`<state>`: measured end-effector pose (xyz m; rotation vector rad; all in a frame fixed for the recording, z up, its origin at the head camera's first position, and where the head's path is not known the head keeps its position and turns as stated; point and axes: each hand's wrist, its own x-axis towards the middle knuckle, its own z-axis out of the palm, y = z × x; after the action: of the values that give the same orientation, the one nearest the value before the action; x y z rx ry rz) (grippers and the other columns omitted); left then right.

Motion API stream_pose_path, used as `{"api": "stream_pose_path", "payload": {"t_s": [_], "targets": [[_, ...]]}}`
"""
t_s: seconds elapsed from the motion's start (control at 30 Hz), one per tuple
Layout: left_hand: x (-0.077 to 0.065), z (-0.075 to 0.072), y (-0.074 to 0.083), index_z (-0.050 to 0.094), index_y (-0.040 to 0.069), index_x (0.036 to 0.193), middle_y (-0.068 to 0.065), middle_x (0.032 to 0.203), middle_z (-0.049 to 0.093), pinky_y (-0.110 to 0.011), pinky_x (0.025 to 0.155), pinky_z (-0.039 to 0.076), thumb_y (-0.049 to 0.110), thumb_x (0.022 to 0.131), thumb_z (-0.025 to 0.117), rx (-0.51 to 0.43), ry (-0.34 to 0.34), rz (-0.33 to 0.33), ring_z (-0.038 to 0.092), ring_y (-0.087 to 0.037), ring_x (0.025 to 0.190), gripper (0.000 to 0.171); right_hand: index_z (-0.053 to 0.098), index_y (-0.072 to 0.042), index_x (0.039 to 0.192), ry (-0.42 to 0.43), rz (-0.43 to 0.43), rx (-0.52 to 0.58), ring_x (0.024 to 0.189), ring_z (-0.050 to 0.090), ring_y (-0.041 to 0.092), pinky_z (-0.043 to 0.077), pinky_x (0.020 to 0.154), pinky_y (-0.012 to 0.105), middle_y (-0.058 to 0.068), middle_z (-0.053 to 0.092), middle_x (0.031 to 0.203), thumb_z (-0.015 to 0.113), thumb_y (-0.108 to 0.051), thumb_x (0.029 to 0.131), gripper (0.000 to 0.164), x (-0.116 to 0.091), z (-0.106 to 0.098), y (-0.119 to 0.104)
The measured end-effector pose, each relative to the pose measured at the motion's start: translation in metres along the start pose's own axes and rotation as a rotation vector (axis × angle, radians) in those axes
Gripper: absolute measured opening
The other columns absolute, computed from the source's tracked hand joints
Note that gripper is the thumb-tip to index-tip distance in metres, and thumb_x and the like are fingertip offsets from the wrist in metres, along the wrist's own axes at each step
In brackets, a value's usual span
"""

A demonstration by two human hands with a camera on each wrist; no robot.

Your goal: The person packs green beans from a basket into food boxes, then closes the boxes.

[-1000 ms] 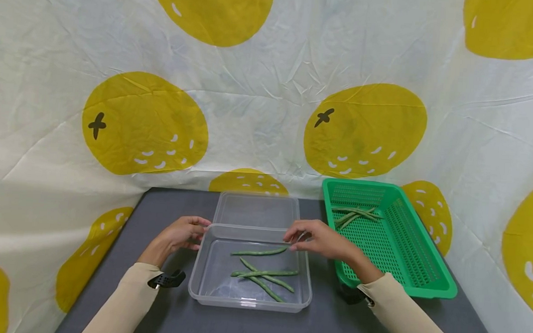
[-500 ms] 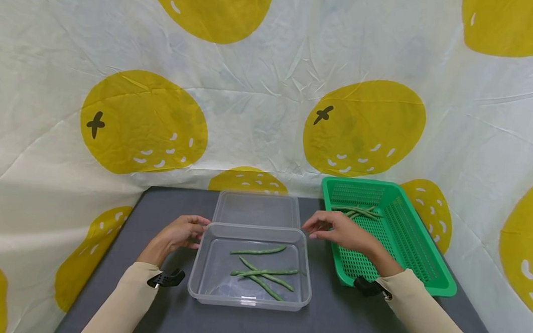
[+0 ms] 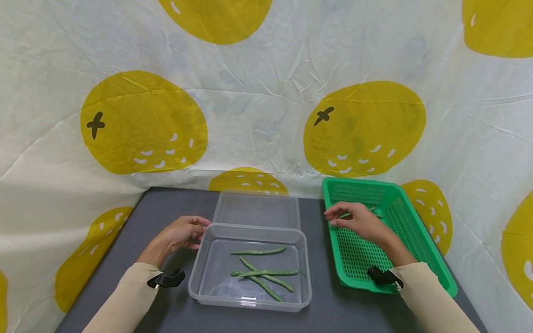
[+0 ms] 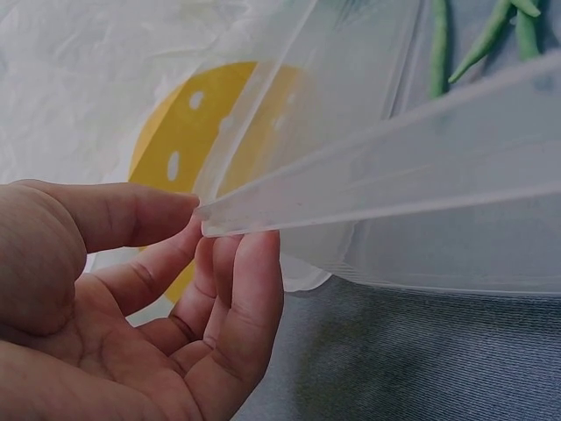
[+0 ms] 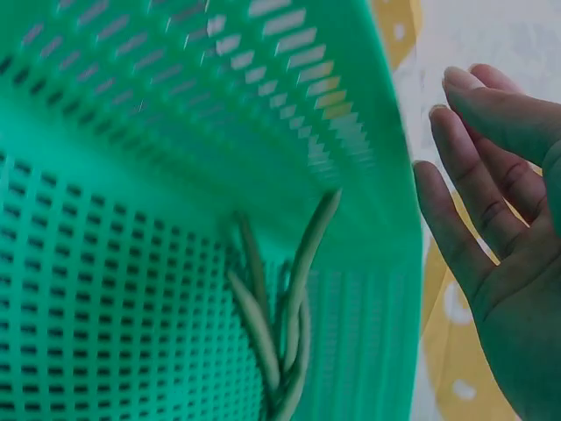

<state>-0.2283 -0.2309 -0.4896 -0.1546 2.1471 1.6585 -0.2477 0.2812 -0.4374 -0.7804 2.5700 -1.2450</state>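
Note:
My left hand (image 3: 185, 233) pinches the far left corner of a clear plastic container (image 3: 249, 303). In the left wrist view the thumb (image 4: 140, 217) lies at the rim's corner, with the other fingers bent beneath it. Several green beans (image 3: 267, 272) lie on the container's bottom, some crossing. My right hand (image 3: 354, 220) is over the left side of a green plastic basket (image 3: 442, 266), its fingers loosely bent and holding nothing. More green beans (image 5: 294, 307) lie in the basket at its far end; in the head view the right hand hides most of them.
Behind the container a clear flat lid (image 3: 257, 210) lies on the dark grey table (image 3: 178, 202). A white cloth with yellow fruit shapes (image 3: 259, 126) hangs at the back and sides. The basket stands to the container's right.
The right hand has moved from over the container's far right corner rightward to over the basket. The left hand stays at the container's corner, and the beans in the container lie as before.

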Motion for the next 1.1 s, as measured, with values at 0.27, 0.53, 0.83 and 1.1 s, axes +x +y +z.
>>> {"api": "stream_pose_path", "payload": {"t_s": [0.27,0.53,0.83,1.1], "targets": [[0.000,-0.001,0.000,0.058,-0.006,0.132,-0.022,0.110,0.066,-0.039,0.071,0.058,0.006,0.096,0.058,0.006,-0.005,0.008,0.063,-0.022,0.082,0.038,0.068,-0.005,0.123,0.069,0.009,-0.018,0.108,0.063,0.037,0.055,0.087,0.029,0.021,0.067,0.120,0.068,-0.006,0.096,0.026,-0.001,-0.016,0.032],[0.002,-0.001,-0.002,0.059,-0.006,0.130,-0.021,0.107,0.067,-0.040,0.070,0.058,0.006,0.095,0.059,-0.006,0.004,0.007,0.063,-0.022,0.081,0.037,0.066,-0.007,0.127,0.085,0.066,-0.068,0.116,0.059,0.040,0.053,0.090,0.027,0.019,0.065,0.127,0.068,-0.012,0.098,0.030,-0.006,-0.031,0.056],[0.003,-0.001,-0.004,0.059,-0.004,0.131,-0.021,0.108,0.068,-0.039,0.070,0.058,0.010,0.096,0.061,0.001,-0.005,0.013,0.065,-0.023,0.084,0.038,0.057,0.005,0.135,0.088,0.130,-0.083,0.120,0.053,0.050,0.056,0.085,0.032,0.029,0.059,0.132,0.066,-0.005,0.097,0.041,-0.013,-0.038,0.071],[0.003,-0.002,-0.005,0.060,-0.002,0.131,-0.020,0.108,0.068,-0.039,0.070,0.058,0.009,0.096,0.060,0.001,0.000,0.006,0.064,-0.023,0.084,0.037,0.056,0.006,0.136,0.096,0.147,-0.137,0.122,0.052,0.050,0.054,0.090,0.046,0.026,0.060,0.133,0.067,-0.003,0.096,0.043,-0.014,-0.035,0.087]]}}
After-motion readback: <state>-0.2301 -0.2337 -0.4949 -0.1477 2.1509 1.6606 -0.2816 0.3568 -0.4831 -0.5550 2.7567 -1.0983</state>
